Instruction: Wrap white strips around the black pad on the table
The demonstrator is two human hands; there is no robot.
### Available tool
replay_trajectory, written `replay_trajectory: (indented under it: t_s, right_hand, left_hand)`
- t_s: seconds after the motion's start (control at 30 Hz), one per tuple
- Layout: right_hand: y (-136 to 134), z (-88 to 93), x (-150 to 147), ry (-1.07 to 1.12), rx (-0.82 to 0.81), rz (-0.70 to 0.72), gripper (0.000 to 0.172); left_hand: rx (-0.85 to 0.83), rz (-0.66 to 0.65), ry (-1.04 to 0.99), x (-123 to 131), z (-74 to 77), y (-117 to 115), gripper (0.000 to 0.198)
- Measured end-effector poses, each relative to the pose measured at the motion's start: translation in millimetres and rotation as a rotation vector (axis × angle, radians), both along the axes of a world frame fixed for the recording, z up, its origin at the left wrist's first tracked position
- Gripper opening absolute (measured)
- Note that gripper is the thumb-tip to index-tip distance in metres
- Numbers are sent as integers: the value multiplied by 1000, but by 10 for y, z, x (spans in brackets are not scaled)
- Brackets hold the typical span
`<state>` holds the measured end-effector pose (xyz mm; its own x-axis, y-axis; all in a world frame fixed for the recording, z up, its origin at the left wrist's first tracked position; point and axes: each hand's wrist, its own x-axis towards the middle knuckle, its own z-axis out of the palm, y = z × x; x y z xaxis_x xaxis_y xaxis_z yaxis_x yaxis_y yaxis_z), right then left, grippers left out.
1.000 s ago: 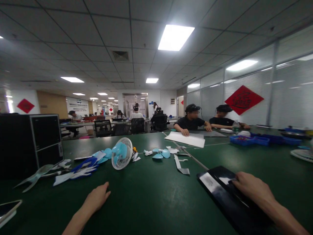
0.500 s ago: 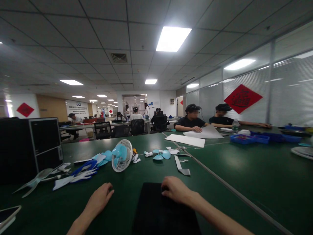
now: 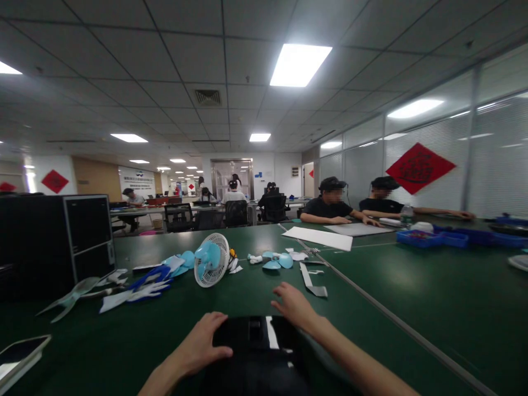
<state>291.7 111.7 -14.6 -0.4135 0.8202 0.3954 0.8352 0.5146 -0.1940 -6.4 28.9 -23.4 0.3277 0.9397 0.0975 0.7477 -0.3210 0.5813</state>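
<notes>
A glossy black object lies at the near edge of the green table, with light reflecting off its top. My left hand rests on its left edge, thumb on top and fingers apart from the thumb. At its far right corner, my right hand is spread with the fingers reaching past the edge; whether it touches the object is hard to tell. Beyond the hands stands a white round fan grille with light blue blades.
Blue-and-white gloves, loose blue blades and a grey strip lie ahead. A black computer case stands left, a phone lower left. Two people sit across by a white board and blue trays.
My left hand has moved right onto the black object, whose top now looks glossy. My right hand's fingers have spread. Across the table, a person has laid a grey sheet flat.
</notes>
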Motion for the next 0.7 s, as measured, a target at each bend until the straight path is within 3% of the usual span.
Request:
replay_trajectory:
  t_s: [0.1, 0.17, 0.33, 0.53, 0.7]
  right_hand:
    - [195, -3, 372, -16, 38, -280, 24]
    - [291, -12, 579, -23, 33, -369, 26]
    - [405, -90, 814, -35, -17, -479, 30]
    - [483, -184, 852, -59, -52, -544, 25]
    - [487, -148, 885, -49, -61, -583, 24]
  left_hand:
    - [-52, 36, 30, 22, 18, -15, 89]
    - [-69, 44, 48, 33, 32, -25, 90]
    - [-79, 58, 68, 39, 37, -26, 89]
    - [-74, 69, 46, 33, 7, -2, 89]
    - [-96, 89, 42, 25, 32, -12, 87]
